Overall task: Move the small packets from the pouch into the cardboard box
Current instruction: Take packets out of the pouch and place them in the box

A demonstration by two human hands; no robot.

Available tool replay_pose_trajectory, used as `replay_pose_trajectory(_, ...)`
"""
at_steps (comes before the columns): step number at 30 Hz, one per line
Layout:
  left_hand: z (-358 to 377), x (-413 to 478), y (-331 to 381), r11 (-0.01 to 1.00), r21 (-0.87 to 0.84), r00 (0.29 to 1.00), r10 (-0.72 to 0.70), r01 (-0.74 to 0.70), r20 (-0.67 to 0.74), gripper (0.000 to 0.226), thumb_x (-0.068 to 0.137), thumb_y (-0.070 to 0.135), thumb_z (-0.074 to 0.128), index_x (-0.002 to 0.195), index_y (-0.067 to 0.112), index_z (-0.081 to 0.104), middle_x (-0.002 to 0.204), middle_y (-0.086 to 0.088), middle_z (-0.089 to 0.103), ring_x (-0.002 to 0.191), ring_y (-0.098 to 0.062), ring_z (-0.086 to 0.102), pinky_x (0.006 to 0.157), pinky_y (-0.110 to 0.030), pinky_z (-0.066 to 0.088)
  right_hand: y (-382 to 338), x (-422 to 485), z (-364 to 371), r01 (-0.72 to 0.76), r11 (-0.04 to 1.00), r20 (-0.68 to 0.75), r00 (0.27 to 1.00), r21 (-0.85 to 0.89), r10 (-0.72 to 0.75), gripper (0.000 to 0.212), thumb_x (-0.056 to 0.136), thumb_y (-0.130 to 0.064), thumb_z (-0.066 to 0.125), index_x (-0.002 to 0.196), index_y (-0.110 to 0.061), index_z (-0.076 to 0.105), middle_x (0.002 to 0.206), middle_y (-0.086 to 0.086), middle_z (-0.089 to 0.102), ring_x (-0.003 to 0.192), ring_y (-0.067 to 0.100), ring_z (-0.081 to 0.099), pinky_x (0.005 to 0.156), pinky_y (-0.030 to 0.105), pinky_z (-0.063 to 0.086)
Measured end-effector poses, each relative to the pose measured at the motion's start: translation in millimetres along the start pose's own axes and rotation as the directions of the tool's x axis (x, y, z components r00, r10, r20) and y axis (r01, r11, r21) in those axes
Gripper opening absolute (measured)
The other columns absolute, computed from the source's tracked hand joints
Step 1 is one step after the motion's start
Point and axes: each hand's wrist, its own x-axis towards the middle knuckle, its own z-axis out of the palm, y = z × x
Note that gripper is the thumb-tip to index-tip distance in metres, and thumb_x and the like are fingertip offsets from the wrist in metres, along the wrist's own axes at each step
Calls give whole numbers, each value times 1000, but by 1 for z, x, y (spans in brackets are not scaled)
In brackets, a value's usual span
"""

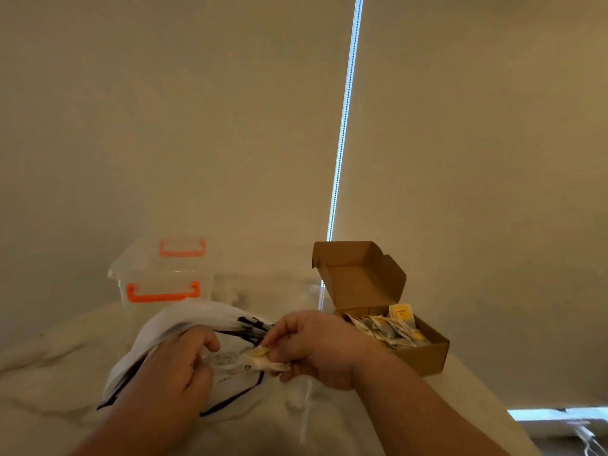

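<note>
A white pouch (184, 319) with black trim lies open on the white bedding in front of me. My left hand (179, 366) grips the pouch's near edge and holds its mouth open. My right hand (316, 347) pinches a few small white and yellow packets (263, 358) just above the pouch's opening. To the right stands the brown cardboard box (424, 355) with its lid tipped up, and several small packets (391, 329) are heaped inside it.
A clear plastic tub (164, 274) with orange latches sits behind the pouch on the left. White bedding (49, 373) covers the surface. Beige blinds fill the background, with a bright gap (343, 126) behind the box.
</note>
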Motion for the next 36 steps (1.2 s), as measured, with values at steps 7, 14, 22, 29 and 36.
replay_pose_trajectory(7, -2, 1, 4, 1000, 5, 996, -19, 19, 92, 25, 89, 29, 52, 106, 46, 47, 88, 19, 59, 75, 3, 58, 61, -11, 42, -17, -26, -84, -150, 873, -534, 834, -465, -141, 9, 84, -5, 68, 90, -12, 70, 88, 7, 70, 69, 16, 69, 60, 27, 59)
replay_pose_trajectory(14, 1, 1, 1, 1000, 7, 997, -31, 30, 66, 27, 92, 24, 48, 100, 50, 44, 93, 17, 59, 78, 6, 55, 65, -11, 39, 17, -14, -120, -529, 447, -597, 802, -721, -15, 20, 87, -25, 61, 101, -16, 72, 101, 5, 70, 94, 20, 66, 85, 34, 57)
replay_pose_trajectory(22, 8, 1, -7, 995, 20, 996, -92, 93, -12, 37, 94, 16, 45, 118, 43, 51, 114, 19, 53, 97, 0, 46, 83, -19, 37, -2, -11, -88, -292, 570, -537, 778, -768, -326, 10, 87, -19, 60, 82, -17, 68, 84, 1, 67, 78, 16, 63, 66, 27, 53)
replay_pose_trajectory(29, 14, 7, -19, 999, -19, 999, -51, 51, -10, 34, 90, 20, 41, 115, 36, 55, 110, 11, 58, 93, -4, 52, 71, -13, 37, -16, -15, 42, 220, 388, 44, 910, -895, -413, 31, 93, -39, 56, 74, -16, 65, 74, -2, 60, 68, 9, 56, 63, 27, 51)
replay_pose_trajectory(36, 24, 17, -31, 967, 196, 966, -198, 165, 165, 31, 94, 27, 50, 124, 30, 56, 118, 5, 62, 105, -14, 58, 95, -31, 47, 63, 35, 80, 147, 268, 99, 977, -952, -187, 58, 97, -56, 34, 143, -20, 39, 143, 8, 44, 131, 28, 42, 108, 44, 37)
